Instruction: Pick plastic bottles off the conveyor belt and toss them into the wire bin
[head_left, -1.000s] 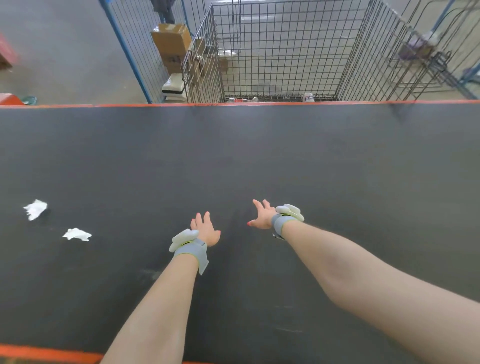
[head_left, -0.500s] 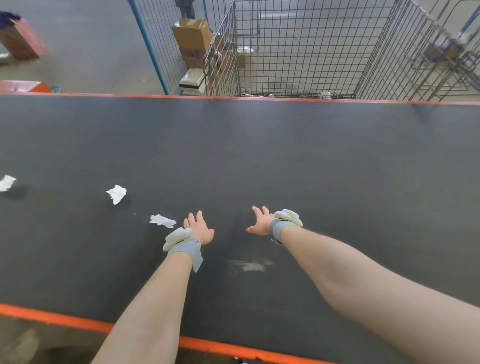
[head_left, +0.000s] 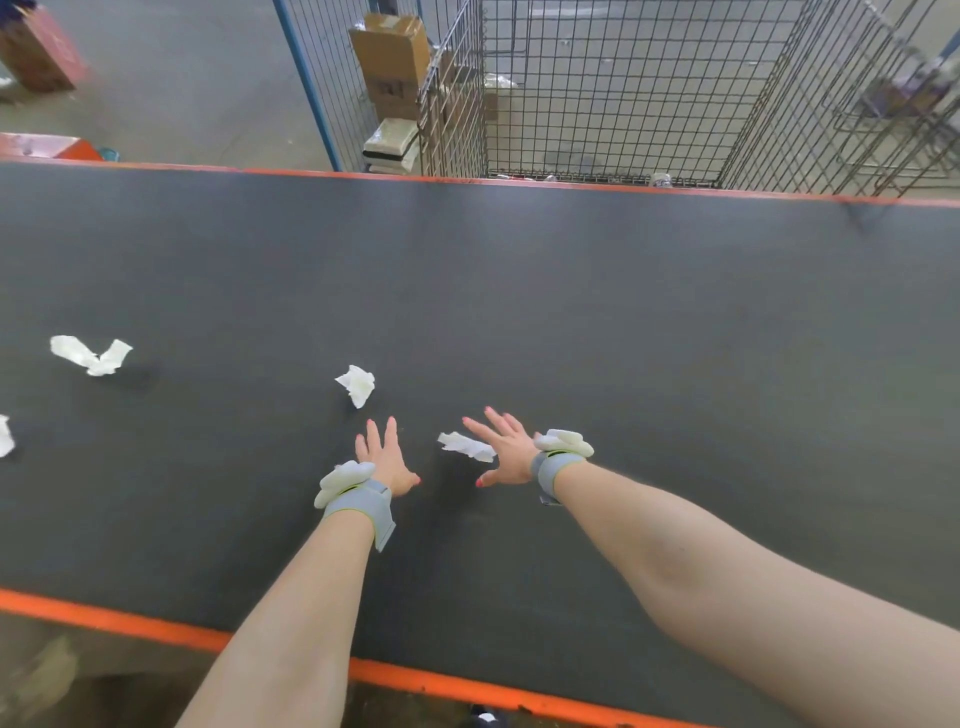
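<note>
Both my hands hover over the dark conveyor belt (head_left: 571, 322) with fingers spread and nothing in them. My left hand (head_left: 387, 460) is near the belt's middle, my right hand (head_left: 501, 449) just to its right. No plastic bottle lies on the visible belt. The wire bin (head_left: 597, 88) stands beyond the belt's far orange edge; a few small items, one of them a bottle end (head_left: 661, 180), show at its bottom. A white crumpled paper scrap (head_left: 466, 446) lies under my right fingers.
More white paper scraps lie on the belt: one (head_left: 356, 384) just ahead of my left hand, others (head_left: 91, 355) at the far left. Cardboard boxes (head_left: 392, 60) stand behind a blue-framed mesh fence. A wire cart (head_left: 893, 104) stands right of the bin.
The paper scraps have travelled rightward along the belt; one now lies under my right fingers. Both hands stay spread over the belt. The view has tilted down, showing more near edge.
</note>
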